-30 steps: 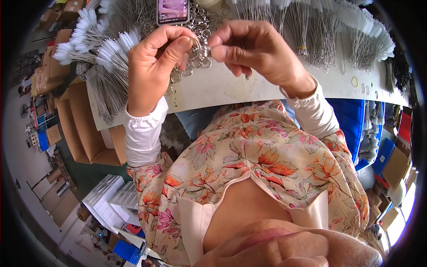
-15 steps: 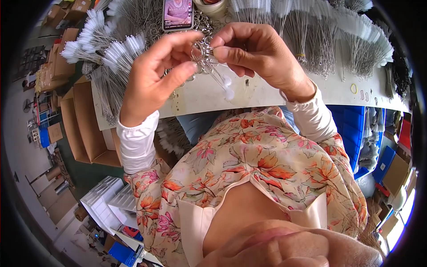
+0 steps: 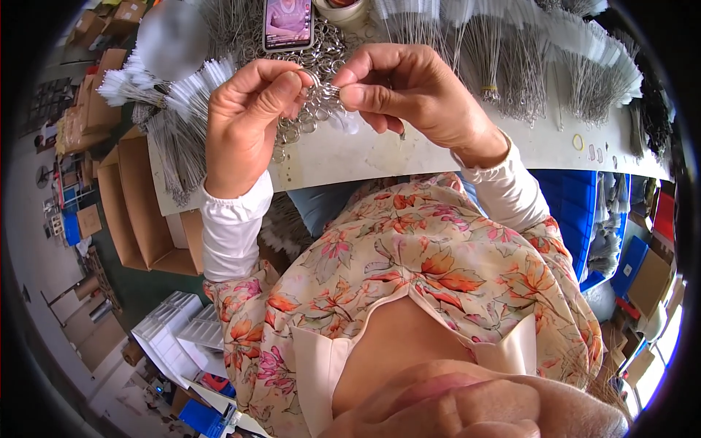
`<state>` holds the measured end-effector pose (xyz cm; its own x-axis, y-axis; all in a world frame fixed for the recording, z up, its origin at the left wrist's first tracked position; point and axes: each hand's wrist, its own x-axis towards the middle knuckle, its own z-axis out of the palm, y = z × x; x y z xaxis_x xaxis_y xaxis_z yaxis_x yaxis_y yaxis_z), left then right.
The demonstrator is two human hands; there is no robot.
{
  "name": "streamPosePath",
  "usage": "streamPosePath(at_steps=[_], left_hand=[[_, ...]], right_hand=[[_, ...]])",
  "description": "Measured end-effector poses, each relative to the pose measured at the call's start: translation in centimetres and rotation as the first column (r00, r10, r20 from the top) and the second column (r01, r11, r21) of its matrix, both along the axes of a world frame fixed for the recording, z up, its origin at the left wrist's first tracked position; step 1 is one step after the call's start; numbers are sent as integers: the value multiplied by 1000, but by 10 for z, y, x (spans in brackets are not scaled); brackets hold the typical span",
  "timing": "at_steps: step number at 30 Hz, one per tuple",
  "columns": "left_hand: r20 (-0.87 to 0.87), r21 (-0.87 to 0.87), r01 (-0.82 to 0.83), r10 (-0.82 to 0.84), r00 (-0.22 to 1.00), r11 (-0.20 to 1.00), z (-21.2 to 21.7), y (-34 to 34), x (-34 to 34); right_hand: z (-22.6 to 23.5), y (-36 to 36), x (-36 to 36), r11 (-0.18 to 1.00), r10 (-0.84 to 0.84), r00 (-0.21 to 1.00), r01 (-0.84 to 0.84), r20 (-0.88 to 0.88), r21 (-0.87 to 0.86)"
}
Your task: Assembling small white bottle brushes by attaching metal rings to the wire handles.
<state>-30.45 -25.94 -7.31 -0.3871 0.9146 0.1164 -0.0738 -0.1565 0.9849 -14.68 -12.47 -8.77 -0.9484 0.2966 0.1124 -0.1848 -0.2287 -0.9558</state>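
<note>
Over the near part of the pile of metal rings point(image 3: 328, 45), both my hands are raised close together. My left hand point(image 3: 247, 120) is closed, pinching a metal split ring point(image 3: 312, 76) between thumb and fingertips. Thumb and index finger of my right hand point(image 3: 420, 95) grip the looped wire ends of a few small wire brushes point(image 3: 330, 93), right beside the ring. Their white bristle tips hang below, partly hidden by my fingers and loose rings. I cannot tell whether any loop is threaded on the ring.
Bundles of white-bristled wire brushes point(image 3: 504, 58) line the table's far side, with more bundles point(image 3: 179, 139) at the left. A phone point(image 3: 288, 25) lies by the rings, near a round tub point(image 3: 342, 13). Cardboard boxes point(image 3: 142, 208) stand left, a blue bin point(image 3: 566, 208) right.
My left hand has turned and closed its fingers into a pinch on the ring. My right hand has moved slightly left and down. The brush tips have swung closer beneath the hands.
</note>
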Motion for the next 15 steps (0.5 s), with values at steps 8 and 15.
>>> streamPosePath(at_steps=[8, 15], left_hand=[[-826, 56, -90, 97, 555, 994, 30, 0, 18], [-247, -44, -57, 44, 968, 997, 21, -8, 5]], right_hand=[[8, 3, 2, 1000, 15, 998, -13, 64, -26], [4, -6, 2, 999, 21, 1000, -21, -6, 33]])
